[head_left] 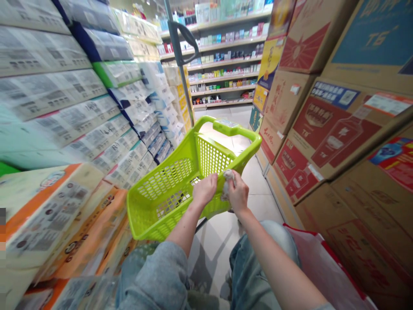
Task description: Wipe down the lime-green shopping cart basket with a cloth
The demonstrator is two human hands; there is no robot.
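A lime-green plastic shopping cart (155,189) with mesh-patterned walls stands in front of me, its basket holding nothing I can see. My left hand (205,189) is closed over the near rim of the basket. In my right hand (238,191) a crumpled greyish cloth (228,178) is pinched between thumb and fingers, against the cart's outer side below the handle (254,140). Part of the cloth hangs down beside the green wall.
Packs of tissue paper (61,206) are piled high on the left. Cardboard cartons (335,129) are stacked along the right. Shelves of small goods (226,56) cross the far end. A grey pole with a loop handle (183,47) rises behind the cart. A red-edged white bag (322,262) lies beside my leg.
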